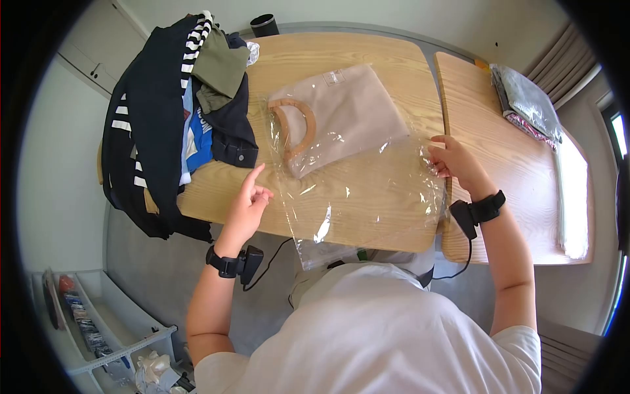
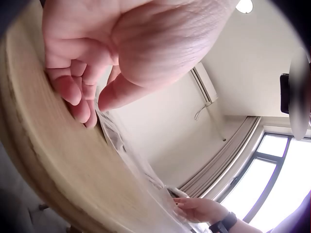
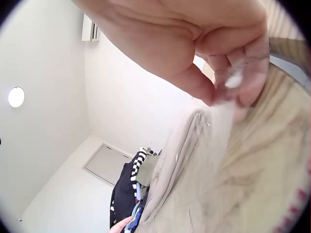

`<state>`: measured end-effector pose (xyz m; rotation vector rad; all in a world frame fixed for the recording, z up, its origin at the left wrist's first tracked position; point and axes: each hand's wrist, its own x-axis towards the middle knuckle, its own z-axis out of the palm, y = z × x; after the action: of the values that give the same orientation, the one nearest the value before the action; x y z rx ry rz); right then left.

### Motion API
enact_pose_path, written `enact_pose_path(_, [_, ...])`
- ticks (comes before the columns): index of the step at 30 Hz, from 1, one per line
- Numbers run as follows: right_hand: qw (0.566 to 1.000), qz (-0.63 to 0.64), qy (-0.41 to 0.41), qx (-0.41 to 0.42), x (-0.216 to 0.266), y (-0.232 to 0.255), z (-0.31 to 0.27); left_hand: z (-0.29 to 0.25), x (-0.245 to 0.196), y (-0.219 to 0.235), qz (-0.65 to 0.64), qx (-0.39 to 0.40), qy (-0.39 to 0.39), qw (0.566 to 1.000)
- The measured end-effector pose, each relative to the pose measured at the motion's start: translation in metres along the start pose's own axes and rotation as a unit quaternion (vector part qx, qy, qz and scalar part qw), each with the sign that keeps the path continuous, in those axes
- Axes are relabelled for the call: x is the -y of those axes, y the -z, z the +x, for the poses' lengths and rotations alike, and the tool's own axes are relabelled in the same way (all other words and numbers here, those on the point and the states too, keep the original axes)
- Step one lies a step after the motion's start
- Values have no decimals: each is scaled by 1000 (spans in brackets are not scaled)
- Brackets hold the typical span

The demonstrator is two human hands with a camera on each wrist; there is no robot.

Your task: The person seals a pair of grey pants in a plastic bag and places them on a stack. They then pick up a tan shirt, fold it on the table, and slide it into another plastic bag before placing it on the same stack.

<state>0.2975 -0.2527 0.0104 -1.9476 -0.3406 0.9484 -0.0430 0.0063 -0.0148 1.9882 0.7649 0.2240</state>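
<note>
A folded beige-pink garment with a brown curved band at its left end lies inside a clear plastic bag on the wooden table. The bag's slack part spreads toward the person and hangs over the front edge. At its right side, my right hand pinches the film between thumb and fingers; the right wrist view has the film at the fingertips. My left hand is by the bag's left edge, index finger extended and the others loosely bent. Nothing shows between its thumb and fingers.
A tall pile of clothes covers the table's left end. On the second table at right are bagged garments and a white stack. A black bin stands behind; a grey divided container sits lower left.
</note>
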Motion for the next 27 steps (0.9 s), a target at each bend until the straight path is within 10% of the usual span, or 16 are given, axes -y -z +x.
enact_pose_path(4, [994, 19, 101, 35, -27, -8, -12, -4, -11, -15, -70, -10, -4, 997])
enact_pose_path(15, [977, 177, 69, 97, -68, -3, -98, -49, 12, -9, -4, -3, -108, 994])
enact_pose_path(17, [903, -235, 345, -103, -72, -5, -104, -55, 6, -7, 103, -49, -152, 982])
enact_pose_path(19, [868, -343, 343, -108, -58, -7, -108, -53, 2, -4, 344, -65, -338, 874])
enact_pose_path(27, [739, -571, 357, 14, -47, -10, -103, -34, 9, -19, 346, -12, -416, 841])
